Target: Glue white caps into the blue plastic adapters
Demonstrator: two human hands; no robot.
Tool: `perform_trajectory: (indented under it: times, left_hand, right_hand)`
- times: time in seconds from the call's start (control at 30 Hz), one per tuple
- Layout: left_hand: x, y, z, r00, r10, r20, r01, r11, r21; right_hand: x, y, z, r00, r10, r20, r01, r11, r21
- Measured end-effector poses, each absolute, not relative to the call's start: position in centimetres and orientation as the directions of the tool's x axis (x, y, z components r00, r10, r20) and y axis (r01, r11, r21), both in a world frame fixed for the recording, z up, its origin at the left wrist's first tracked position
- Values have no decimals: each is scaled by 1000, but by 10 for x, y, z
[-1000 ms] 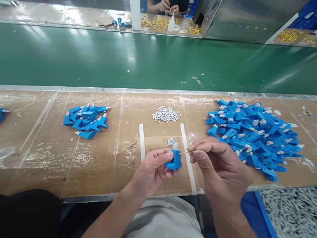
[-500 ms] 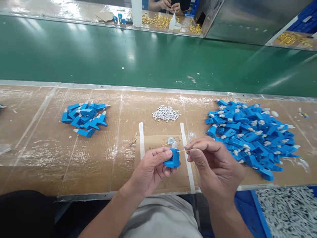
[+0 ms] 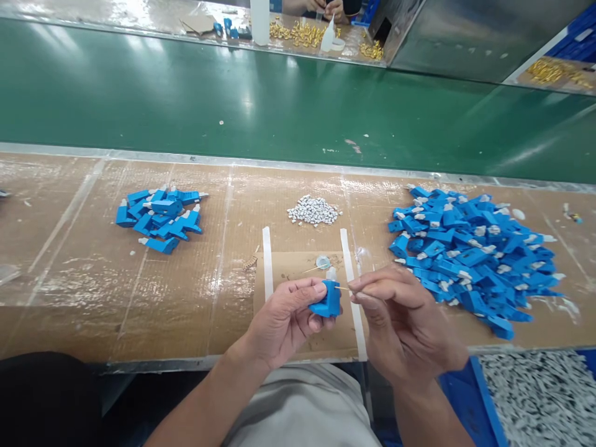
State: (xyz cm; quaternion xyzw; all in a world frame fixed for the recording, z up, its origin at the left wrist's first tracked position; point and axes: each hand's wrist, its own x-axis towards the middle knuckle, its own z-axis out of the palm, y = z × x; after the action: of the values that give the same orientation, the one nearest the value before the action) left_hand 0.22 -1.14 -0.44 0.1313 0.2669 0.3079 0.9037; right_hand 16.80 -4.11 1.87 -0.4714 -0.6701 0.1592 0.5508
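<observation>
My left hand (image 3: 291, 316) is closed around a blue plastic part (image 3: 329, 303) with a whitish tip pointing up. Between thumb and fingertips, my right hand (image 3: 405, 316) pinches a thin wooden stick (image 3: 343, 287); its far end meets the right side of the blue part, and I cannot tell whether it goes in. Behind the blue part, a small round clear dish (image 3: 322, 262) sits on a cardboard sheet (image 3: 284, 267), with another thin stick (image 3: 311, 269) lying against it. A heap of small white-grey pieces (image 3: 314, 211) lies beyond.
A small pile of blue parts (image 3: 161, 217) lies left, a larger pile (image 3: 465, 248) right. White tape strips (image 3: 267, 261) flank the cardboard. A green belt (image 3: 233, 93) runs behind. A blue bin (image 3: 482, 397) of grey pieces stands lower right. Across the belt, another person's hands (image 3: 326, 7) work near gold pieces.
My right hand has turned slightly and shifted a little right and down, with the stick still at the blue part. My left hand keeps its hold. The whole view has shifted slightly.
</observation>
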Motion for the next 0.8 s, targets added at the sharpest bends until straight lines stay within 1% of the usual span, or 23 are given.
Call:
perform_trajectory:
  times: [0.07,0.2,0.3,0.37,0.4,0.47,0.53,0.6,0.7,0.8]
  left_hand:
    - [3,-11,-3,668,629,-398,-487,774,404]
    - [5,-11,-4,663,628,-407,-485,775,405]
    - [5,-12,-6,667,627,-404,-499,778,382]
    - [5,-12,-7,673,619,-406,-514,785,346]
    - [5,-11,-7,678,611,-409,-517,792,326]
    - [3,-10,-6,692,591,-414,-516,806,289]
    - [2,-8,-6,701,576,-419,-518,816,256]
    - [0,-7,-7,711,561,-423,-523,825,215]
    - [-3,-7,-10,742,542,-395,-533,834,141]
    - [-4,-7,-12,781,540,-314,-567,824,6]
  right_hand:
    - [168,-42,18,61,809,584,462,496,-735]
    - [169,-41,19,21,819,573,459,502,-733]
    - [168,-42,21,-5,820,573,478,505,-718]
    - [167,-44,23,-3,833,554,449,496,-744]
    - [167,-45,24,26,840,542,417,484,-770]
    - [167,-47,25,142,849,509,338,442,-831]
    - [170,-50,26,268,854,445,253,384,-888]
    - [175,-53,23,325,861,391,205,340,-918]
    - [182,-58,14,282,895,346,220,291,-931]
    - [185,-64,2,178,945,276,308,212,-927]
